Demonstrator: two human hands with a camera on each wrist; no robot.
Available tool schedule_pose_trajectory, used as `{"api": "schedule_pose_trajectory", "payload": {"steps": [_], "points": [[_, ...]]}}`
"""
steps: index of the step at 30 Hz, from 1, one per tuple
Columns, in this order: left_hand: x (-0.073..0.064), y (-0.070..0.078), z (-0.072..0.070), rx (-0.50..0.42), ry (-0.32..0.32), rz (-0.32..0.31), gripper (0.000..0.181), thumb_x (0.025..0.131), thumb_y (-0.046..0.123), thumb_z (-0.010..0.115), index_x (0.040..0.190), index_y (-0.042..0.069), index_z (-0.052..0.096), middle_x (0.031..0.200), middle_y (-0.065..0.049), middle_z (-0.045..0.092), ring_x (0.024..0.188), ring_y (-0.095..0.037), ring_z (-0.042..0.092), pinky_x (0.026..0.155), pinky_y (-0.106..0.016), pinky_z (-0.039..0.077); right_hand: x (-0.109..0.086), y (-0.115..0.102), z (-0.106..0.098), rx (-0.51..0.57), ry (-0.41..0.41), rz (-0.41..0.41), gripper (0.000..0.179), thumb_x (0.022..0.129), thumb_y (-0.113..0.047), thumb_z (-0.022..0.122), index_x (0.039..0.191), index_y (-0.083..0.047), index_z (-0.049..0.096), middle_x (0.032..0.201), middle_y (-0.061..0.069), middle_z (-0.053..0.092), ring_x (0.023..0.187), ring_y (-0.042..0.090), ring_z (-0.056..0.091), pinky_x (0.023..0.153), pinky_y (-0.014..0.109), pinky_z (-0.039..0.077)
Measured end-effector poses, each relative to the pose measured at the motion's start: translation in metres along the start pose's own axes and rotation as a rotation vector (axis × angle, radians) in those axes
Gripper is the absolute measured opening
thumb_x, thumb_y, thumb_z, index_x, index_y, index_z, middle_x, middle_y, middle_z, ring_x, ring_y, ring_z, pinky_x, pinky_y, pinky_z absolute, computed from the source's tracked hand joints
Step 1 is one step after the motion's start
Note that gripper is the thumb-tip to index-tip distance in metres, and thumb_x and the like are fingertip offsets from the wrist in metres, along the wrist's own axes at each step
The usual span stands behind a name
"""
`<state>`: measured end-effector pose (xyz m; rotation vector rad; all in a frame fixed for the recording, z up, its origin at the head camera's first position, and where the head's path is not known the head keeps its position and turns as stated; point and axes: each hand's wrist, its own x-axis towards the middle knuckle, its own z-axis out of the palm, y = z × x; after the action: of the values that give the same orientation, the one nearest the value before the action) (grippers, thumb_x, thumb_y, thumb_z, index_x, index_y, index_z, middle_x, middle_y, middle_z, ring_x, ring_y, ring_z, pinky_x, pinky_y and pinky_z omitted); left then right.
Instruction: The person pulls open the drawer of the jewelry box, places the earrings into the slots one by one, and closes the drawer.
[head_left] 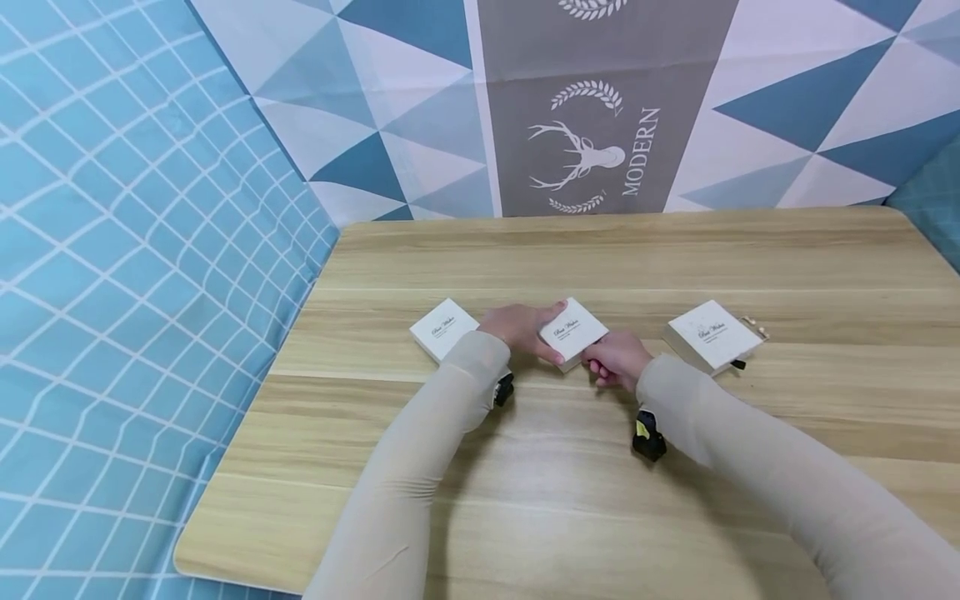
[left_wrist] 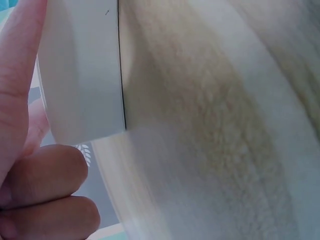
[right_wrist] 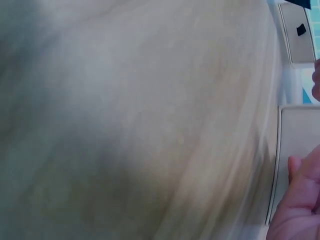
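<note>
Square white card box printed "Best Wishes" [head_left: 573, 331] sits mid-way across the pale wood-grain table [head_left: 540, 483]; can't tell if it's lifted. Prob. light, stiff, smooth; corners might dent, so grip opp. sides. L hand [head_left: 519, 327] grips its left corner, digits fairly wide apart. R hand [head_left: 621, 360] has fingers curled tight at the near right side; exact hold hidden, can't tell what's pinched. L arm [head_left: 401, 483] & R arm [head_left: 787, 492] angle fwd & inward.

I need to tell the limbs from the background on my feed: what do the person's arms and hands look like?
The left sleeve and right sleeve are plain, long, close-fitting and pale beige-grey. The left hand and right hand wear no gloves. At the wrists sit a mostly black left device and a black right device with a yellow patch.
</note>
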<state>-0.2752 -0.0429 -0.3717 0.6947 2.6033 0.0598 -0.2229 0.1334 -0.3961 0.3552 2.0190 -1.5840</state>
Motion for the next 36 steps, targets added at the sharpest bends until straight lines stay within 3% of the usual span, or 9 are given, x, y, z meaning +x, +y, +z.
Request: {"api": "schedule_pose_trajectory", "payload": {"steps": [7,11,15,19,22,25,32,34,36], "points": [[0.008,0.009,0.006,0.006,-0.032,0.002,0.099,0.077,0.065,0.065,0.154,0.035,0.009,0.150,-0.002,0.038,0.127,-0.028,0.048,0.083,-0.035,0.047,-0.004,0.014,-0.009,-0.063,0.012,-0.033,0.015,0.090,-0.003,0.053,0.075,-0.003,0.054,0.052,-0.004,0.049,0.041,0.003,0.044,0.046,0.019,0.048],[0.010,0.015,0.007,0.000,-0.045,0.014,0.099,0.078,0.063,0.065,0.154,0.035,0.008,0.150,-0.001,0.037,0.126,-0.029,0.048,0.082,-0.035,0.047,-0.010,0.023,-0.016,-0.193,-0.004,-0.124,0.024,0.093,-0.007,0.053,0.070,-0.001,0.057,0.053,-0.001,0.052,0.043,0.005,0.047,0.049,0.022,0.051],[0.009,0.021,0.005,0.010,-0.031,0.044,0.099,0.079,0.061,0.066,0.154,0.033,0.009,0.149,0.000,0.040,0.125,-0.026,0.050,0.090,-0.036,0.045,-0.020,0.023,-0.027,-0.447,-0.018,-0.300,0.024,0.092,-0.011,0.053,0.072,0.000,0.061,0.058,0.002,0.056,0.049,0.009,0.051,0.050,0.025,0.049],[0.002,0.030,-0.003,0.038,0.014,0.057,0.095,0.080,0.061,0.065,0.154,0.032,0.012,0.145,-0.004,0.047,0.120,-0.024,0.053,0.090,-0.037,0.045,-0.034,0.018,-0.042,-0.736,0.033,-0.503,0.020,0.090,-0.012,0.053,0.089,0.002,0.068,0.070,0.004,0.063,0.061,0.014,0.055,0.057,0.031,0.047],[-0.003,0.041,-0.010,0.060,0.066,0.084,0.092,0.082,0.062,0.063,0.154,0.034,0.014,0.141,-0.009,0.050,0.118,-0.025,0.053,0.089,-0.040,0.046,-0.047,0.017,-0.052,-0.927,0.091,-0.621,0.023,0.090,-0.011,0.054,0.099,0.001,0.071,0.083,0.007,0.069,0.073,0.018,0.061,0.066,0.038,0.050],[-0.006,0.052,-0.014,0.084,0.146,0.160,0.089,0.083,0.061,0.063,0.154,0.033,0.018,0.133,-0.011,0.051,0.114,-0.026,0.051,0.088,-0.041,0.046,-0.059,0.022,-0.064,-1.063,0.141,-0.743,0.021,0.088,-0.009,0.057,0.100,-0.001,0.072,0.091,0.009,0.070,0.081,0.022,0.065,0.070,0.042,0.053],[0.000,0.072,-0.013,0.044,0.314,0.376,0.092,0.080,0.057,0.069,0.154,0.026,0.024,0.140,-0.012,0.045,0.125,-0.027,0.044,0.099,-0.042,0.039,-0.069,0.038,-0.101,-1.180,0.265,-1.237,0.027,0.070,0.003,0.073,0.096,-0.002,0.071,0.091,0.011,0.066,0.083,0.029,0.062,0.067,0.044,0.052],[0.004,0.077,-0.010,0.014,0.341,0.418,0.095,0.079,0.055,0.071,0.154,0.024,0.022,0.143,-0.012,0.043,0.128,-0.026,0.042,0.102,-0.041,0.037,-0.069,0.040,-0.110,-1.185,0.268,-1.295,0.031,0.066,0.004,0.074,0.096,-0.002,0.071,0.092,0.012,0.066,0.085,0.031,0.061,0.070,0.046,0.052],[0.008,0.084,-0.007,0.003,0.356,0.442,0.097,0.079,0.056,0.072,0.154,0.024,0.021,0.143,-0.010,0.044,0.127,-0.023,0.043,0.102,-0.038,0.037,-0.072,0.041,-0.119,-1.192,0.267,-1.294,0.033,0.065,0.004,0.076,0.097,-0.001,0.071,0.093,0.014,0.066,0.087,0.033,0.061,0.072,0.048,0.051]]}}
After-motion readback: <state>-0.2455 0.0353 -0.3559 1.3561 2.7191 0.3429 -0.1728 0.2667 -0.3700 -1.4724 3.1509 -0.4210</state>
